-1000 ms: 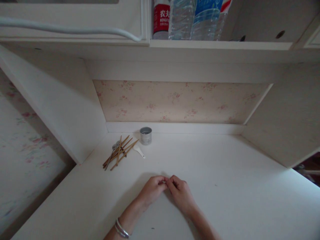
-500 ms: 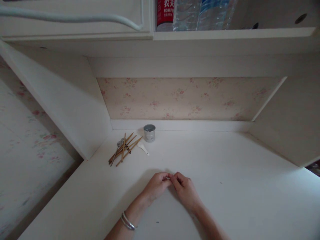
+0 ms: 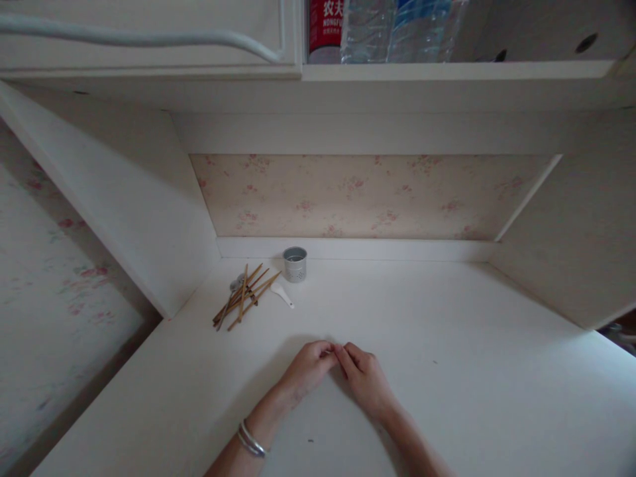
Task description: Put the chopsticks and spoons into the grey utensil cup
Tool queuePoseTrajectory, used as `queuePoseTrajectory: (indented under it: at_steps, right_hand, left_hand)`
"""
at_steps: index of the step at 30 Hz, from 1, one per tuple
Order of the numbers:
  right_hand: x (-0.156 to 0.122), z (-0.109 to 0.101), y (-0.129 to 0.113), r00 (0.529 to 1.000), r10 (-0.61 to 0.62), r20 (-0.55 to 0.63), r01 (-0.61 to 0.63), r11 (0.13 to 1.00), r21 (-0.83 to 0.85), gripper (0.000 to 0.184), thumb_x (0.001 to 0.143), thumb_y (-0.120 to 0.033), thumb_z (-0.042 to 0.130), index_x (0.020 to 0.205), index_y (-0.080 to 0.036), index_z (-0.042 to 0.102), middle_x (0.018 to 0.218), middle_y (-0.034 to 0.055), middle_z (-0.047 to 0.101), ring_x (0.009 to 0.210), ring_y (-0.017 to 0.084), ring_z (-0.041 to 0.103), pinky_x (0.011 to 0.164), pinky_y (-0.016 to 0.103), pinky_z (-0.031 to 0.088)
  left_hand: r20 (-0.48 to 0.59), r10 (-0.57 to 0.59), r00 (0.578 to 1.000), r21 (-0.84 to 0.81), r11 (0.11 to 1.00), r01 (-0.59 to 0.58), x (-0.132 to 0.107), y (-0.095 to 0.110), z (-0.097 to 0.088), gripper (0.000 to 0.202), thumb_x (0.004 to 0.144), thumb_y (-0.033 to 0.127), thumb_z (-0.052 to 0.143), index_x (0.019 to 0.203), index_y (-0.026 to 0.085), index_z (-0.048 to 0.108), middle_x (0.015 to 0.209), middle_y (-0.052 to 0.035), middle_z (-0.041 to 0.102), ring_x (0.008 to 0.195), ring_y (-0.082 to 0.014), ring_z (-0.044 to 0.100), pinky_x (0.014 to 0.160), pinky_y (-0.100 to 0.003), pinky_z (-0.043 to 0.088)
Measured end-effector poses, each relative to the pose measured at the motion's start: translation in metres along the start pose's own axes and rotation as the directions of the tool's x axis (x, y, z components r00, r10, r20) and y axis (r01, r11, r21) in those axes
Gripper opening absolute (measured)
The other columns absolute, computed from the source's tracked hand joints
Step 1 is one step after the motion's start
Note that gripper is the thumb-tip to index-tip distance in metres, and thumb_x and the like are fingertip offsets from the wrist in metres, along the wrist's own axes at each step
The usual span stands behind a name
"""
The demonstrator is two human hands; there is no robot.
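My left hand point(image 3: 308, 368) and my right hand point(image 3: 364, 374) meet over the white tabletop point(image 3: 477, 411), fingertips touching. Both are closed in a pinch; whatever may lie between the fingers is hidden. Beyond them, toward the back left, several wooden chopsticks point(image 3: 243, 301) lie in a crossed heap. Metal spoons point(image 3: 235, 285) are partly covered by that heap. A white spoon point(image 3: 283, 295) rests just right of the chopsticks. Behind it a grey metal cup point(image 3: 295, 266) with small holes low in its side stands upright.
An overhead shelf point(image 3: 447, 71) holds plastic bottles point(image 3: 392, 33) and a red-labelled container point(image 3: 325, 30). A cabinet door with a long handle point(image 3: 149, 34) is at upper left. Side panels point(image 3: 124, 192) bound the tabletop. A small dark speck point(image 3: 311, 440) lies near me.
The view has shifted slightly, so everything sits a little farther left. My hands keep the same pinched pose, and the things on the tabletop stay where they were.
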State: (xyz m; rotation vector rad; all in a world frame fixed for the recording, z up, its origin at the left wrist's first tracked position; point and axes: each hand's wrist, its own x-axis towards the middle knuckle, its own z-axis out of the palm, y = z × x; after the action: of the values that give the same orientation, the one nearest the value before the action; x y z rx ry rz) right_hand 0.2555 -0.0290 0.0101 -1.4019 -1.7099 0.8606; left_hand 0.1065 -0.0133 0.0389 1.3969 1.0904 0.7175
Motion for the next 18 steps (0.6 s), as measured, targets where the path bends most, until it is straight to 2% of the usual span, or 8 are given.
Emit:
queuePoseTrajectory:
  at_steps: [10, 18]
  right_hand:
    - [0.0009, 0.0014, 0.002, 1.0, 0.013, 0.011, -0.012, 1.0, -0.021, 0.043, 0.096, -0.05, 0.04, 0.066, -0.022, 0.052, 0.058, -0.0024, 0.053, 0.055, 0.014, 0.046, 0.054, 0.025, 0.029]
    - [-0.0002, 0.0, -0.0024, 0.999, 0.029, 0.023, -0.028, 0.999, -0.027, 0.044, 0.096, -0.05, 0.039, 0.066, -0.022, 0.051, 0.058, -0.0025, 0.051, 0.055, 0.014, 0.046, 0.055, 0.025, 0.029]
  left_hand:
    - [-0.01, 0.012, 1.0, -0.002, 1.0, -0.012, -0.0008, 0.0025, -0.0005, 0.03, 0.081, 0.03, 0.054, 0.094, 0.012, 0.073, 0.09, -0.0052, 0.072, 0.087, -0.0204, 0.061, 0.08, -0.028, 0.042]
    - [-0.013, 0.013, 1.0, 0.0, 1.0, -0.013, 0.0017, -0.0047, -0.0002, 0.027, 0.081, 0.029, 0.054, 0.093, 0.013, 0.072, 0.089, -0.0041, 0.071, 0.085, -0.0186, 0.06, 0.079, -0.027, 0.042]
